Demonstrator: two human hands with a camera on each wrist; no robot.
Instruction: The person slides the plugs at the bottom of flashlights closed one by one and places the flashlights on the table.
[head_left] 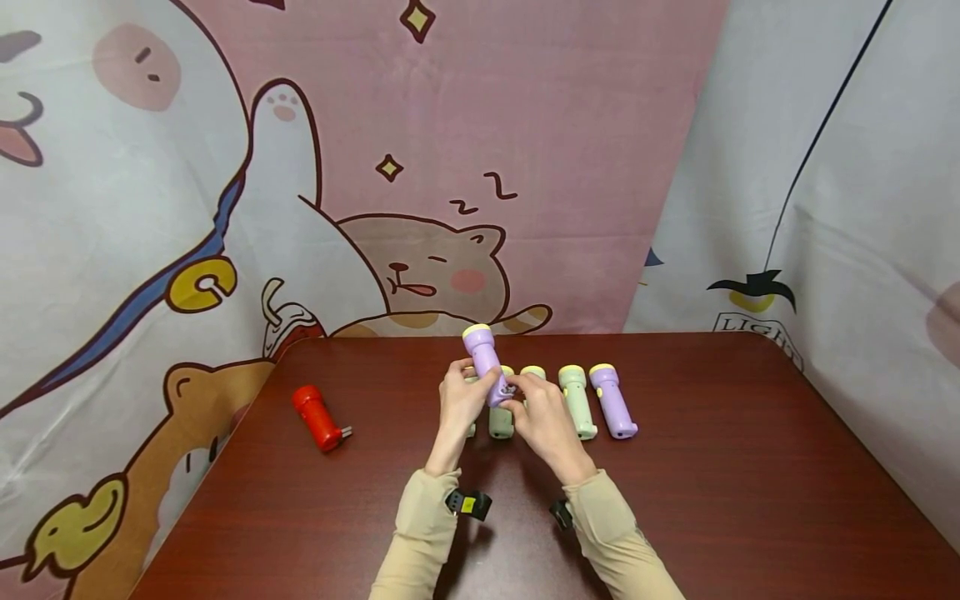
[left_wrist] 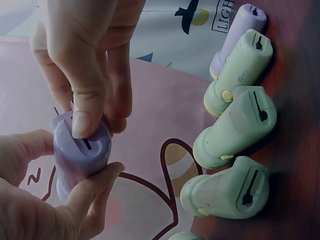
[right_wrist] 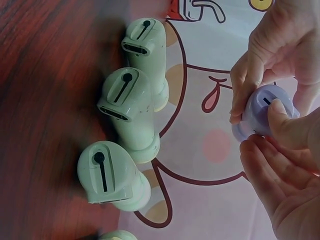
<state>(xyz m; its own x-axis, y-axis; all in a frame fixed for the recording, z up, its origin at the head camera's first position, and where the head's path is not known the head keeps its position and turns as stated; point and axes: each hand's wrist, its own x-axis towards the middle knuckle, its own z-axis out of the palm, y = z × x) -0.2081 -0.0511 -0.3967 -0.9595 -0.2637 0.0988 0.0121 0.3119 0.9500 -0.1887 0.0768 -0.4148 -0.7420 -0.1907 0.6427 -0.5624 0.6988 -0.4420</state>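
Note:
A purple flashlight (head_left: 483,354) with a yellow rim is held tilted above the table, lens end up and away. My left hand (head_left: 459,396) grips its barrel between thumb and fingers. My right hand (head_left: 546,421) pinches the base end; in the left wrist view its thumb (left_wrist: 84,122) lies on the slotted slider there, and thin metal prongs (left_wrist: 57,111) show beside it. Behind the hands lies a row of pale green flashlights (head_left: 577,404), some partly hidden. At the row's right end is another purple flashlight (head_left: 613,404).
A red flashlight (head_left: 318,419) lies apart on the left, its metal prongs sticking out. Everything rests on a dark reddish-brown table (head_left: 720,500). A cartoon-printed cloth (head_left: 570,167) hangs behind the far edge.

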